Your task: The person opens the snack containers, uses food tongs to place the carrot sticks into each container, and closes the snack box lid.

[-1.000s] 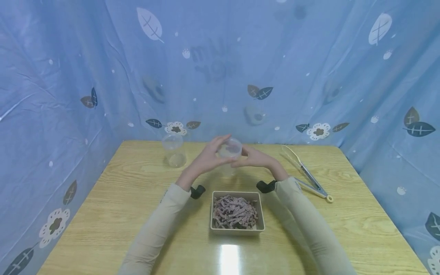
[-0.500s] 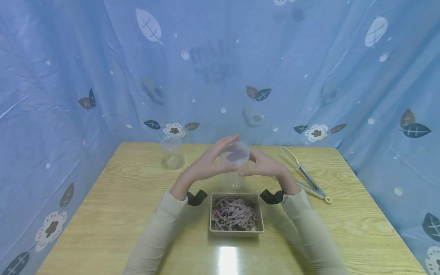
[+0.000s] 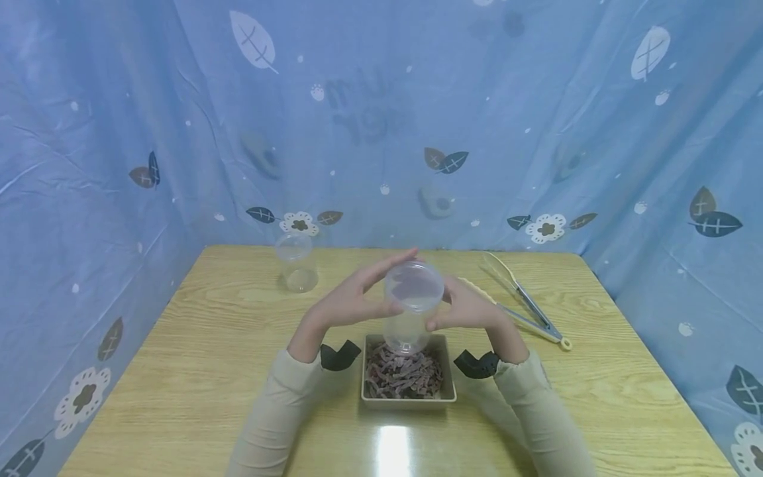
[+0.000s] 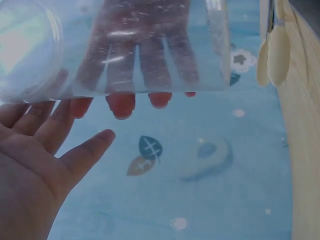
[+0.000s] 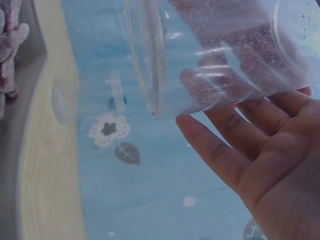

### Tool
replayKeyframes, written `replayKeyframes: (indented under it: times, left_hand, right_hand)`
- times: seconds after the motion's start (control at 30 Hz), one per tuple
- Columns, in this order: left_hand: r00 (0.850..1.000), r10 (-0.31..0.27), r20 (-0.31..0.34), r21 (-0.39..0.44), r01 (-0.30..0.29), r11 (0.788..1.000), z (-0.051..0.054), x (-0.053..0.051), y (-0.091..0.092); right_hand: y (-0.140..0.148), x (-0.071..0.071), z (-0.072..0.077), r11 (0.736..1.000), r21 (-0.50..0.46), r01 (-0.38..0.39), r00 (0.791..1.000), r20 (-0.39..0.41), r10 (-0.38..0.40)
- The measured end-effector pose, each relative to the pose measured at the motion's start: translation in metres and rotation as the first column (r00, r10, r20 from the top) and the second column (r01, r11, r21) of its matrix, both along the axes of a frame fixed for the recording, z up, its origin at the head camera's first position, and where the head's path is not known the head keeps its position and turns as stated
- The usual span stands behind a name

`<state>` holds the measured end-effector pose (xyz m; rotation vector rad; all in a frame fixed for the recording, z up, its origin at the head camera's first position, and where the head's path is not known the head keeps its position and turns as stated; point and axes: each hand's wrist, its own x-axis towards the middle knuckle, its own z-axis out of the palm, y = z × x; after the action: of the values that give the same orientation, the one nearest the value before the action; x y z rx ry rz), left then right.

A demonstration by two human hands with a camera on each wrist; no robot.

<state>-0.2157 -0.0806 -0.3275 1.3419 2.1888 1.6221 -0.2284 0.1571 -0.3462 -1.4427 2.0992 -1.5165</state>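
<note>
Moved toward 6 o'clock: clear cup (image 3: 411,321), overlapping tray (image 3: 411,402) in head view. Left hand (image 3: 357,299), right hand (image 3: 475,308) grip it; left-wrist view shows right fingertips (image 4: 121,106) splayed, hidden from head.

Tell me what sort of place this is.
Probably a screened-off tabletop booth: blue patterned curtains hang on three sides of a wood-grain table, where tongs lie.

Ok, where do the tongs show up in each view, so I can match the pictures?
Head: right half, on the table, beside the right hand; tongs.
Left wrist: upper right corner, cut off at the top; mainly the cream tips.
Right wrist: not in it.
Shared landmark: the clear container between the hands, central in the head view, along the top in both wrist views.
</note>
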Motion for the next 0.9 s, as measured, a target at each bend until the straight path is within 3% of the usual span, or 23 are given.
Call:
replayKeyframes:
  times: [0.5,0.9]
  left_hand:
    - [0.997,0.078,0.017,0.038,-0.079,0.996,-0.007,-0.004,0.003]
    - [0.987,0.153,0.046,0.062,-0.156,0.986,-0.006,0.007,0.007]
  right_hand:
    - [0.003,-0.005,-0.009,0.999,0.005,0.036,0.999,-0.02,-0.036]
    - [0.0,0.003,-0.01,0.995,0.008,0.095,0.994,-0.059,-0.094]
